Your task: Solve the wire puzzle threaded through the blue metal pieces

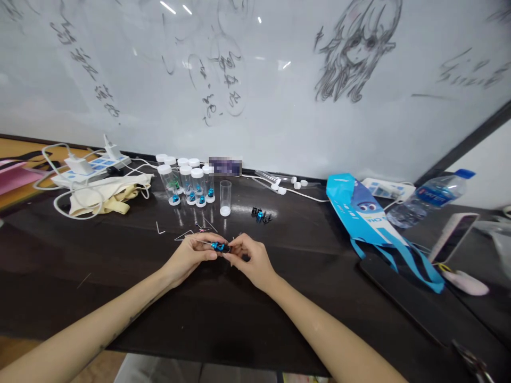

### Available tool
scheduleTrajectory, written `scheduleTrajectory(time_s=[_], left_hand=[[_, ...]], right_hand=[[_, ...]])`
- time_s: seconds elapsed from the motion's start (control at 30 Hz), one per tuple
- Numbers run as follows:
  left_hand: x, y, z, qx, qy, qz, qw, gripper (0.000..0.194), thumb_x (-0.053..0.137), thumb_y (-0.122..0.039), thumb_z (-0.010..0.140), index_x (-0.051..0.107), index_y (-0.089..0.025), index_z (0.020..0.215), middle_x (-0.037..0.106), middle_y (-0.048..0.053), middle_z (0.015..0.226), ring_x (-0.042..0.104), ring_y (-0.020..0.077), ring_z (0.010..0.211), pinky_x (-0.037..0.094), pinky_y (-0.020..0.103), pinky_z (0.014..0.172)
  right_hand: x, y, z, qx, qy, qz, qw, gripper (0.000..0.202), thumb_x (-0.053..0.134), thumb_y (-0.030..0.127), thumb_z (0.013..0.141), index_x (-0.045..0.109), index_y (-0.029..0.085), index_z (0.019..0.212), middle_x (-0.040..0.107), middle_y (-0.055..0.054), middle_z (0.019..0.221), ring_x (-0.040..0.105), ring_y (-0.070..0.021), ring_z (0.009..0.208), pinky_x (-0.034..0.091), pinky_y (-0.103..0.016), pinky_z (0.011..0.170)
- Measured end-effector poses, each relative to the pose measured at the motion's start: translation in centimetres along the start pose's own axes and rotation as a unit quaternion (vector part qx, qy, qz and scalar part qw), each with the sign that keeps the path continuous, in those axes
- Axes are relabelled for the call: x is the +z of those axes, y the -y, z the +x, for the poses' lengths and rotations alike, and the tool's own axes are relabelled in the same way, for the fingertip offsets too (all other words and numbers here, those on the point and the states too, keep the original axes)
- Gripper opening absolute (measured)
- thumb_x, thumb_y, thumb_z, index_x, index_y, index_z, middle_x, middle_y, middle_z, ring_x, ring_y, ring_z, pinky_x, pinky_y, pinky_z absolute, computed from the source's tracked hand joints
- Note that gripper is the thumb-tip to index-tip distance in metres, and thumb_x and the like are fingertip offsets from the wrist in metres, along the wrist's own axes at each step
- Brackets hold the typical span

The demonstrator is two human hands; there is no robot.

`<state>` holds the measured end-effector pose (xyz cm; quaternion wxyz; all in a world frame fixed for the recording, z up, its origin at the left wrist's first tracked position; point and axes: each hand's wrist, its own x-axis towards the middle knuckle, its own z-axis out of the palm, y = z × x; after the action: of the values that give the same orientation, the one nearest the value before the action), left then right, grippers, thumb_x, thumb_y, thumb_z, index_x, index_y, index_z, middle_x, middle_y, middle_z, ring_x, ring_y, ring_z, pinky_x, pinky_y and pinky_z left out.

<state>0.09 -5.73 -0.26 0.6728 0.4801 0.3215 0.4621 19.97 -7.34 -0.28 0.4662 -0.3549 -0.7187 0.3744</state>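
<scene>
A small blue metal part is pinched in the fingertips of my left hand. A thin light rod runs along my left fingers to it. My right hand is closed on a small black piece that meets the right end of the blue part; whether the two are joined I cannot tell. Just behind my left hand lie thin bent wires with a bit of pink among them. Several black pieces with one blue part lie beyond my right hand.
An open clear tube stands beside several white-capped tubes holding blue parts. A hex key lies to the left. Loose caps, a blue bag, a water bottle and power strips line the back.
</scene>
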Motion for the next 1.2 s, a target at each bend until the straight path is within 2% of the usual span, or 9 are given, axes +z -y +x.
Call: scheduleTrajectory(time_s=[0.1,0.23,0.4,0.63,0.8,0.93,1.03,1.2], left_hand=[[-0.1,-0.1,0.3,-0.007,0.006,-0.001,1.0,0.035,0.089,-0.017,0.059,0.079,-0.018,0.092,0.079,0.006,0.085,0.071,0.0159,0.076,0.054,0.022,0.074],[-0.3,-0.2,0.5,-0.003,0.008,0.013,1.0,0.027,0.089,-0.018,0.061,0.08,-0.016,0.086,0.078,0.007,0.077,0.069,0.0151,0.068,0.054,0.021,0.068],[-0.5,-0.1,0.4,0.01,-0.008,0.036,0.999,0.02,0.087,-0.019,0.063,0.081,-0.017,0.082,0.075,0.004,0.068,0.066,0.0137,0.059,0.053,0.021,0.06],[-0.9,-0.4,0.7,0.031,-0.008,0.075,0.997,0.02,0.088,-0.017,0.059,0.08,-0.018,0.077,0.074,0.004,0.077,0.068,0.0155,0.068,0.054,0.022,0.065],[-1.3,-1.0,1.1,0.012,0.055,0.11,0.992,0.02,0.088,-0.012,0.057,0.078,-0.016,0.074,0.072,0.003,0.074,0.067,0.0168,0.067,0.055,0.025,0.063],[-1.3,-1.1,1.2,-0.017,0.118,0.127,0.985,0.018,0.087,-0.01,0.057,0.078,-0.014,0.072,0.072,0.006,0.075,0.069,0.0194,0.068,0.056,0.027,0.063],[-1.4,-1.1,1.1,-0.026,0.136,0.12,0.983,0.017,0.087,-0.012,0.059,0.078,-0.015,0.074,0.072,0.005,0.076,0.07,0.0194,0.068,0.056,0.028,0.063],[-1.8,-1.0,1.3,-0.04,0.158,0.103,0.981,0.023,0.09,-0.02,0.055,0.078,-0.014,0.073,0.07,0.005,0.069,0.068,0.0193,0.062,0.056,0.028,0.06]], right_hand=[[0.3,0.1,-0.3,0.016,-0.001,0.016,1.0,0.022,0.072,0.037,0.083,0.058,0.021,0.085,0.061,0.003,0.067,0.061,-0.0133,0.053,0.052,-0.025,0.054],[0.7,0.2,-0.4,0.032,-0.005,0.031,0.999,0.028,0.071,0.045,0.083,0.058,0.021,0.083,0.064,0.002,0.067,0.064,-0.0141,0.053,0.052,-0.025,0.051],[0.8,0.0,0.2,0.049,0.001,0.05,0.998,0.031,0.075,0.047,0.079,0.058,0.021,0.079,0.062,0.004,0.06,0.061,-0.013,0.047,0.049,-0.024,0.049],[0.8,0.0,0.5,0.079,0.013,0.061,0.995,0.026,0.073,0.042,0.081,0.06,0.02,0.077,0.063,0.003,0.062,0.057,-0.0107,0.046,0.045,-0.021,0.046],[0.9,-0.6,0.3,0.116,0.045,0.086,0.988,0.033,0.056,0.045,0.093,0.06,0.017,0.074,0.064,0.001,0.06,0.055,-0.0087,0.042,0.039,-0.017,0.039],[0.9,-0.9,0.0,0.144,0.017,0.099,0.985,0.039,0.049,0.049,0.095,0.059,0.016,0.076,0.062,0.0,0.061,0.057,-0.0087,0.042,0.037,-0.016,0.036],[1.0,-0.8,0.0,0.153,-0.003,0.102,0.983,0.045,0.042,0.054,0.096,0.058,0.016,0.079,0.06,0.0,0.062,0.057,-0.0091,0.043,0.038,-0.016,0.036],[1.5,-0.8,0.3,0.15,0.014,0.107,0.983,0.049,0.042,0.059,0.095,0.059,0.016,0.079,0.06,0.002,0.057,0.057,-0.0095,0.039,0.04,-0.017,0.034]])
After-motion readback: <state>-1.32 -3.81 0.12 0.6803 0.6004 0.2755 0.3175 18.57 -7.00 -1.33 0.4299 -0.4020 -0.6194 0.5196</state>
